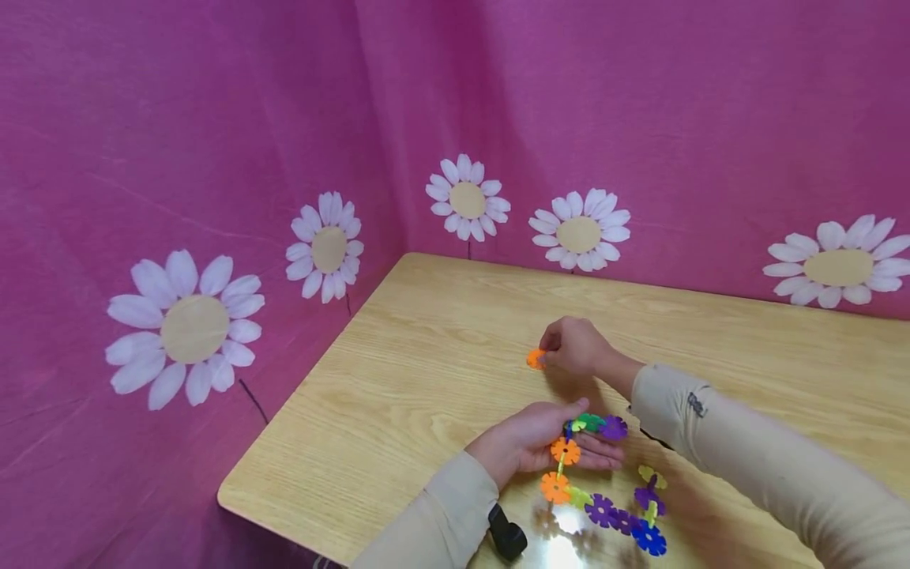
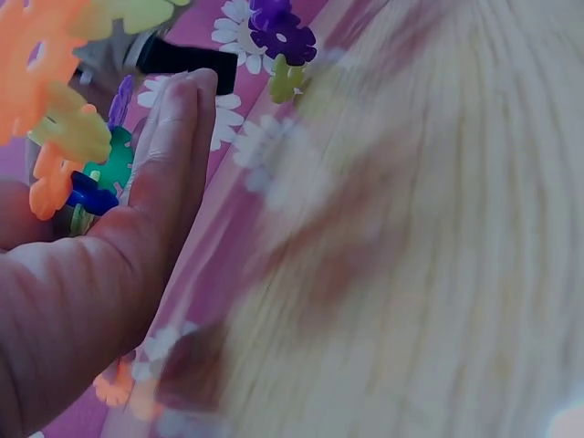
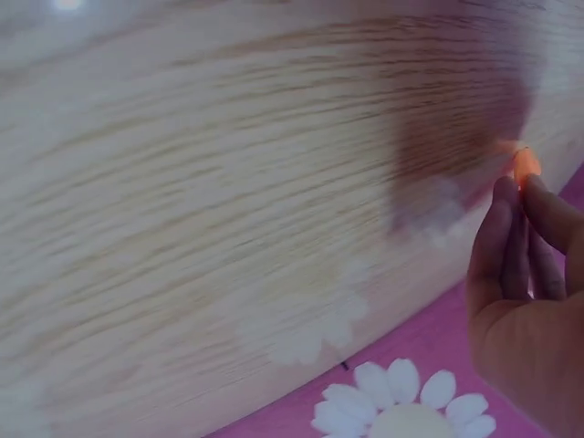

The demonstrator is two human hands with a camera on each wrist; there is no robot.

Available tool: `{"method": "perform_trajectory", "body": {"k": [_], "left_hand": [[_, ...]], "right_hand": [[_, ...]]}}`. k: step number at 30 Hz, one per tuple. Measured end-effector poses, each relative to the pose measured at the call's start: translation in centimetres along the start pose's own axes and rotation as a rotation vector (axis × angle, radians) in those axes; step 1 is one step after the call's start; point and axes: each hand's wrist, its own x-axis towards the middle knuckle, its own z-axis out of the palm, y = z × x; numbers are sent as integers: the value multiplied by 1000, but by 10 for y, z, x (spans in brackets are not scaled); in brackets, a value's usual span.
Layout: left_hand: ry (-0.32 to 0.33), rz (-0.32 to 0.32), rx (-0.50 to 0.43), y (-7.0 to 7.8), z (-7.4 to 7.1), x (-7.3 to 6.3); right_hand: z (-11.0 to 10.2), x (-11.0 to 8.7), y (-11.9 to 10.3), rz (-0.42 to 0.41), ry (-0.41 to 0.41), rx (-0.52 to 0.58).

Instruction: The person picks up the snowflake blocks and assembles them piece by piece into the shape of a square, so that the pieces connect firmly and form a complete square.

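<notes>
My left hand (image 1: 536, 435) lies palm up with its fingers straight, bearing a chain of flower-shaped interlocking discs. Near the palm, the chain has an orange disc (image 1: 565, 451), a green disc (image 1: 588, 422) and a purple disc (image 1: 613, 427). From there it runs down past a second orange disc (image 1: 555, 487) to a blue disc (image 1: 650, 537) and a yellow disc (image 1: 652, 476). Further back, my right hand (image 1: 576, 346) pinches a single orange disc (image 1: 536, 359) between thumb and fingertips, also seen in the right wrist view (image 3: 526, 166).
Both hands are over a light wooden table (image 1: 370, 395) with a rounded left corner. Behind and left of it hangs a pink cloth (image 1: 213, 118) printed with white daisies. A black strap (image 1: 506, 534) sits at the left wrist.
</notes>
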Motion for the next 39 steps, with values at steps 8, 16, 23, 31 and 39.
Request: {"method": "perform_trajectory", "body": {"k": [8,16,23,31,39], "left_hand": [[44,28,-4,0,-4,-1],[91,73,1,0,-4,-3],[137,128,-2,3,1,-6],[145,135,-1,2,5,-7],[112,130,17,-5,13,-7]], "right_hand": [[-27,-27,15,97,33,64],[-46,-79,26,140,49,187],[-49,-132,21,161,137,253],[-44,-176,14,169,157,368],[-40,-198,1,191,206,451]]}}
